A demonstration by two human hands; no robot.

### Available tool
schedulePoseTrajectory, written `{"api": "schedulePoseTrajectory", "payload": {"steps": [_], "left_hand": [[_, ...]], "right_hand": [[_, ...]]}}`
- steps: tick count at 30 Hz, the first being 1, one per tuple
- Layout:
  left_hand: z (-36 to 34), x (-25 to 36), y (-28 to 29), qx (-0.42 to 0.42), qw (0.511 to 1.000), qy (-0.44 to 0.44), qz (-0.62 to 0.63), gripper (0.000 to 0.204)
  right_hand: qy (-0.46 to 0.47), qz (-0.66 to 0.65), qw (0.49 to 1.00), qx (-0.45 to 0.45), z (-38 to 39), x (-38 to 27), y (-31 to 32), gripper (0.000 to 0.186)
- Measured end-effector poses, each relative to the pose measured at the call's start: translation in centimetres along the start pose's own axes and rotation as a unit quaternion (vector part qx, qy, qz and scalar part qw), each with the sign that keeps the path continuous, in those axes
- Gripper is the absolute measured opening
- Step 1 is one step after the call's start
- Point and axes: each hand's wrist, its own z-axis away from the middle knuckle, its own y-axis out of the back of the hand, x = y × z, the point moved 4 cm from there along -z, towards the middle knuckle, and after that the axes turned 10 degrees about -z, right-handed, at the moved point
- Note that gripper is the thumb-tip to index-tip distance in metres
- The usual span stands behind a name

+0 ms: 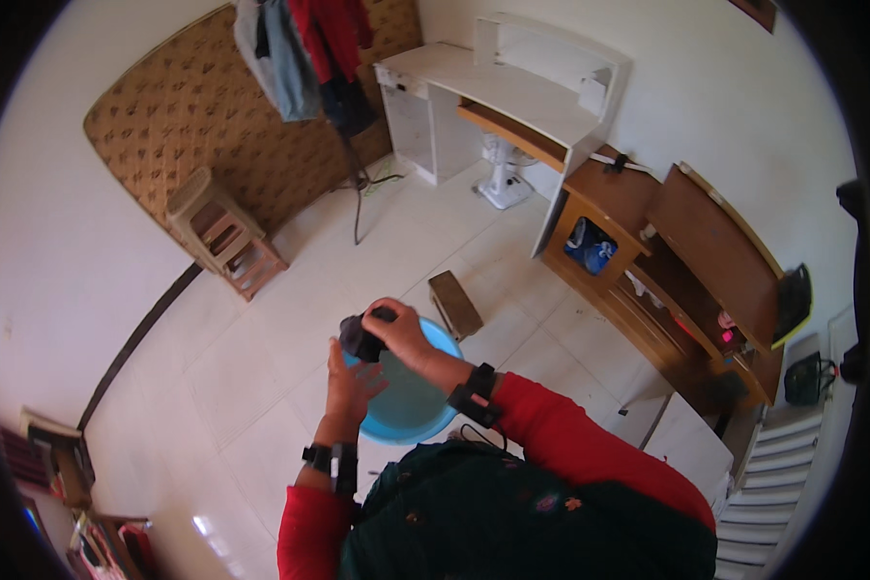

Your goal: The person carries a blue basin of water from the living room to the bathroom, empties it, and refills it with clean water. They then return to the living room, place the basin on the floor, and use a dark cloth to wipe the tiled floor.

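A bunched dark cloth (360, 339) is held up over the far left side of a light blue basin (447, 340). My right hand (401, 335) is closed on it, with its fingers bent over the top. Below the cloth, my left hand (351, 385) is open, thumb up and fingers apart, its thumb tip close to the cloth's lower edge. I cannot tell whether they touch. Cloudy water (408, 394) fills the basin's bottom. Both wrists wear black straps over or beside red sleeves.
Just beyond the basin lies a low wooden stool (454, 304) on the tiled floor. Stacked plastic stools (224, 232) stand at the left by a patterned mat. Clothes (304, 58) hang on a stand at the back. A white fan (503, 174) sits under a white desk (512, 82). Brown cabinets (599, 217) line the right.
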Motion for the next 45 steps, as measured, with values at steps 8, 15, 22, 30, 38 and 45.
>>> {"api": "schedulePoseTrajectory", "payload": {"steps": [8,15,22,30,38,45], "left_hand": [[-2.1,2.3,0.0,-0.079,0.974,-0.112,0.181,0.022],[0.2,4.0,-2.2,0.145,0.920,-0.363,-0.001,0.010],[2.7,5.2,-5.1,0.165,0.848,-0.459,-0.206,0.010],[4.8,6.7,-6.1,0.109,0.689,-0.607,-0.382,0.014],[4.7,6.2,-6.3,0.050,0.589,-0.663,-0.460,0.020],[3.3,4.9,-5.1,0.019,0.564,-0.662,-0.492,0.023]], "right_hand": [[0.111,0.060,0.978,-0.165,3.0,-1.4,-3.2,0.012],[-0.155,-0.227,0.961,-0.008,2.0,1.1,-1.9,0.016],[-0.058,-0.150,0.983,-0.084,0.7,1.4,0.4,0.021],[-0.252,-0.351,0.866,-0.250,1.1,-0.4,-1.1,0.020],[-0.338,-0.225,0.835,-0.371,-0.2,3.1,-1.3,0.036],[-0.443,-0.161,0.798,-0.375,-1.5,5.4,-1.8,0.035]]}}
